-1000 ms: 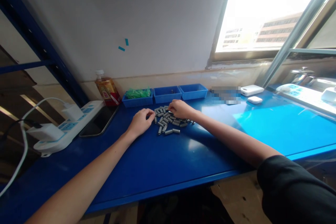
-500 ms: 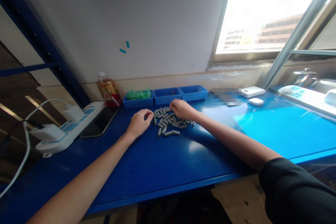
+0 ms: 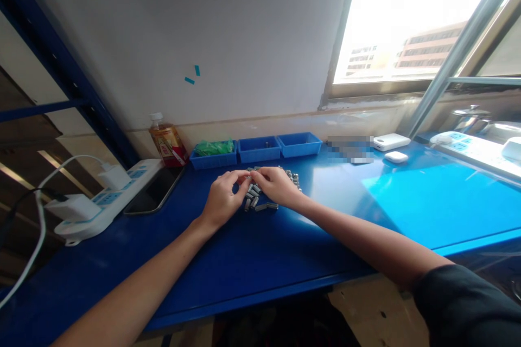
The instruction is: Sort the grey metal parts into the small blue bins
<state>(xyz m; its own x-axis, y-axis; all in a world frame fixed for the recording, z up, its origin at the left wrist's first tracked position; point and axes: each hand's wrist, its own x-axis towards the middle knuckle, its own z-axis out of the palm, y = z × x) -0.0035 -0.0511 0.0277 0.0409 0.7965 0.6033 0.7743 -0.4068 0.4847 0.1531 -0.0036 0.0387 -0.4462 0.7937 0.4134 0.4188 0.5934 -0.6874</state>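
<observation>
A heap of several small grey metal cylinders (image 3: 260,203) lies on the blue table (image 3: 285,249). My left hand (image 3: 223,199) and my right hand (image 3: 277,184) meet above the heap, fingertips pinched together. They seem to hold a small grey piece between them, but it is too small to name. Part of the heap is hidden under both hands.
Three blue bins (image 3: 259,148) stand along the wall; the left one holds green pieces (image 3: 213,146). A drink bottle (image 3: 166,141), a phone (image 3: 153,191) and a white power strip (image 3: 101,198) with chargers lie at the left. White devices (image 3: 391,142) sit at the right.
Both hands have come together over the heap; the left one moved right and the right one moved left and nearer me. Their fingertips now touch.
</observation>
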